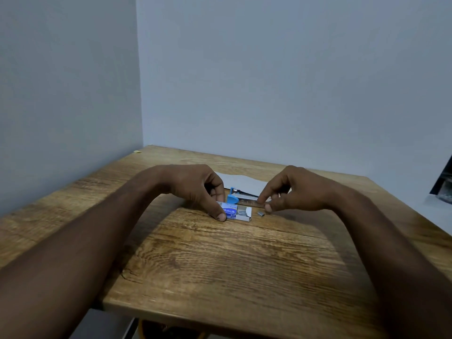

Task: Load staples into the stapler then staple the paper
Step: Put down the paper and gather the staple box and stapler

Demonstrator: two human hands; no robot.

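— How are the hands placed?

— Both arms reach forward over the table and bend in toward its middle. The left hand arches over a small blue and white staple box; its thumb presses the box's near left corner and its curled fingers sit at the far side, so it is holding the box down on the wood. The box is slid open to the right, with grey staples showing in the tray.

— And the right one?

— The right hand hangs palm down, fingers bunched, thumb and forefinger tips close together just above the table. Whether they pinch anything, I cannot tell. A short loose strip of staples lies on the wood right below those fingertips, just beside the open end of the box.

— Where is the stapler?

— The stapler lies between the two hands, just behind the box, blue with a metal top. It rests partly on a sheet of paper that lies flat toward the far edge.

— What of the room?

— The table is wood-grained and pushed into a corner of plain pale walls. A dark object shows at the right edge, too cut off to identify.
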